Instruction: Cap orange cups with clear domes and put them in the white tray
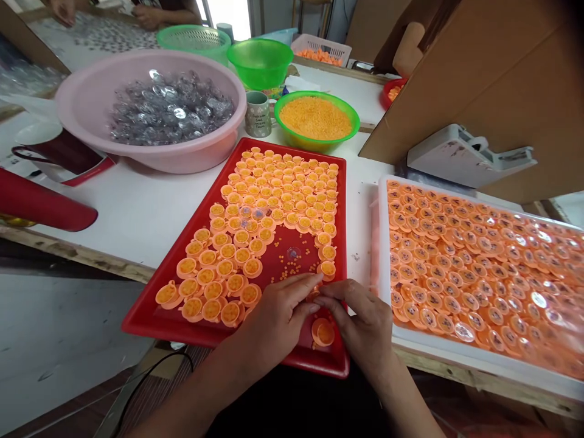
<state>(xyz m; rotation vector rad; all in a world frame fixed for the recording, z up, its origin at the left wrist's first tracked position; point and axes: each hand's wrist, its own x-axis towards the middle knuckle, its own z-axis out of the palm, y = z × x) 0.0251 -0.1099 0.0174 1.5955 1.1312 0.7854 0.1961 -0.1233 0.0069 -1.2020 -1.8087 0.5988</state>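
Over the near right part of a red tray [292, 340], my left hand [292, 307] and my right hand [360, 310] meet with fingertips pinched on a small orange toy cup [313, 295], mostly hidden by the fingers. Rows of orange toy cups on saucers [225, 267], filled with yellow bits, cover the tray's left and far parts. One filled cup [325, 333] stands just below my fingers, another [327, 270] just beyond them. On the bare red patch lie loose yellow bits [289, 264] and a clear round lid [292, 252].
Right of the tray, a white bin [385, 243] holds many lidded orange cups. Beyond are a pink basin [155, 158] of clear lids, a mug [258, 115] and a green bowl [314, 143] of yellow bits. A tape dispenser [456, 158] stands by cardboard. Another person's hands [148, 17] show far left.
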